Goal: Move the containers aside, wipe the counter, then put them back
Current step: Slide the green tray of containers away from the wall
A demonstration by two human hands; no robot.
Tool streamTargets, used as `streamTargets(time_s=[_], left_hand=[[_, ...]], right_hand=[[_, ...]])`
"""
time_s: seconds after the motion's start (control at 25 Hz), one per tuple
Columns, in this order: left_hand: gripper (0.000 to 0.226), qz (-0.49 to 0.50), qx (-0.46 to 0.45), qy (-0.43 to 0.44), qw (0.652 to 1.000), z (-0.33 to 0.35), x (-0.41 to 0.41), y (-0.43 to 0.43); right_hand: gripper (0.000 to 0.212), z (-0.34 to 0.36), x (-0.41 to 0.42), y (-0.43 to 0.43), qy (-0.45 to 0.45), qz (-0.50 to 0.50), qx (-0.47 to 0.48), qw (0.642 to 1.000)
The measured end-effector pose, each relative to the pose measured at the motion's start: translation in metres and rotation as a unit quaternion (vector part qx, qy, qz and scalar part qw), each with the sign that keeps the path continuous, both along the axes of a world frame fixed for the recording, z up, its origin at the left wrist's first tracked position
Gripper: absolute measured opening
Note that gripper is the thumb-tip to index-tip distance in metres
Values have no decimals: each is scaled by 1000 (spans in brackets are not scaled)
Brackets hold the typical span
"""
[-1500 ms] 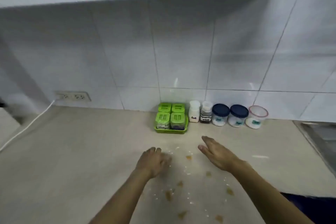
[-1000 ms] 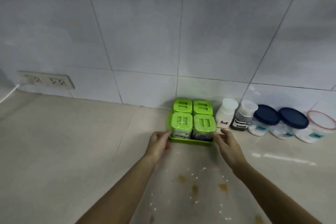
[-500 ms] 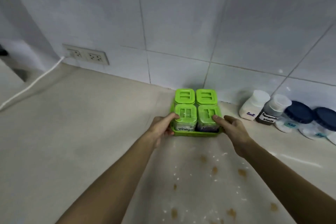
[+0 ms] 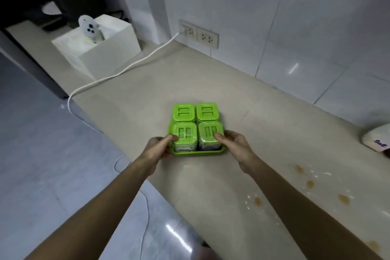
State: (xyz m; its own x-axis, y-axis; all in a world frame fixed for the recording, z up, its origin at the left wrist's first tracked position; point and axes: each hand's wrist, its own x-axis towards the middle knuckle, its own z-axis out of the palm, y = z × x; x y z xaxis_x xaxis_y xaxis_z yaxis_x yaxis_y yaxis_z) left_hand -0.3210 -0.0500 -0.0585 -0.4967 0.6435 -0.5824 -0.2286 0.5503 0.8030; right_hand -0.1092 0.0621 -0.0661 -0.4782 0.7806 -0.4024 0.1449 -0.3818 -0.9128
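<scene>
Counter (image 4: 263, 112): both hands' grips closed on green tray (image 4: 198, 152), level, label side facing wearer.

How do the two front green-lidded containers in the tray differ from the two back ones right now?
The front containers each have a thumb resting on the lid, from the left hand and the right hand; the back containers are untouched. The front lids' slots run upright in the picture, the back lids' slots crosswise. The front-left one shows a label; the back ones' sides are hidden. All four share the green tray.

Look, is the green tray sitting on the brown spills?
No, the green tray sits left of the brown spills, on unstained counter.
</scene>
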Motion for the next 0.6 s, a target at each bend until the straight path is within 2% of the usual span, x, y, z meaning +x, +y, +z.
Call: streamTargets(time_s=[0.12,0.2,0.24,0.28,0.32,0.36,0.4,0.44,0.48,0.56,0.6], left_hand=[[30,10,14,6,1000,-5,-5,-24],[30,-14,6,23,1000,-9,2,-33],[34,-28,-4,55,998,-9,7,-35],[36,-31,-26,126,991,-8,12,-37],[36,-27,-53,242,968,-6,16,-36],[34,-25,-69,391,918,-3,23,-31],[31,-25,-54,510,858,5,28,-28],[28,-44,4,570,820,13,47,-14],[25,-83,67,570,815,20,80,10],[14,-165,134,518,828,29,126,43],[10,-219,167,497,823,29,165,67]], right_hand=[[19,-9,-16,-5,3,12,13,1000],[29,-11,-12,-6,-15,29,33,999],[34,-12,-5,-6,-27,38,48,998],[39,-8,4,-4,-37,49,62,996],[44,-3,16,0,-62,53,84,993],[47,2,35,6,-86,52,118,988],[46,5,48,11,-112,56,161,979],[45,7,77,18,-147,52,200,967],[43,12,119,24,-194,44,235,952],[40,16,168,27,-269,51,279,920],[39,22,211,30,-314,35,294,902]])
